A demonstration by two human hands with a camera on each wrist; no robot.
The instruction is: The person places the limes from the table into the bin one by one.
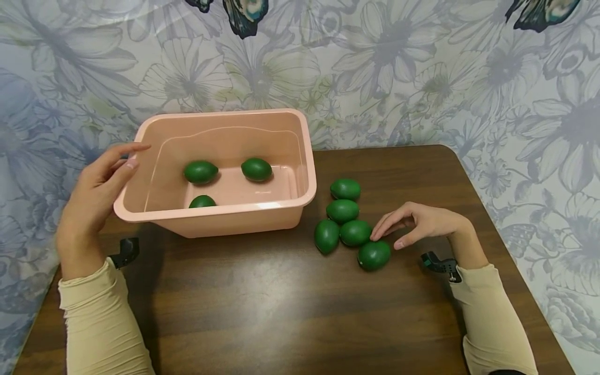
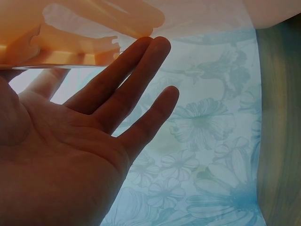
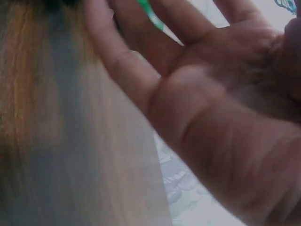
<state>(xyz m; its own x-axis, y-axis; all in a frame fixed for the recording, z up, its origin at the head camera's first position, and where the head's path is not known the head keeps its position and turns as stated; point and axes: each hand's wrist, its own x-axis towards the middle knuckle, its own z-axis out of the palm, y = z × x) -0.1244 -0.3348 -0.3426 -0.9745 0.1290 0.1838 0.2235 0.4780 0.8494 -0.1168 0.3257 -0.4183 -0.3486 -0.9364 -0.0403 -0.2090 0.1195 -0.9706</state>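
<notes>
A pale pink plastic tub (image 1: 244, 221) stands at the left back of the table, with my left hand (image 1: 91, 200) at its left rim. Thumb and index finger lie on the rim; in the left wrist view the other fingers stretch out below it, outside the tub. Three glossy green lime-shaped fruits (image 1: 200, 172) lie inside. Right of the tub several more such fruits sit in a cluster. My right hand (image 1: 424, 226) hovers over the cluster's right side, fingers loosely bent, fingertips right at the nearest green fruit (image 1: 374, 255). Nothing shows between its thumb and fingers.
The brown wooden table (image 1: 262, 312) ends at a rounded corner at the back right. Flower-patterned cloth (image 1: 384, 67) hangs behind it and shows along both sides. A dark camera mount (image 1: 440, 263) sits on the right wrist, another (image 1: 126, 252) on the left.
</notes>
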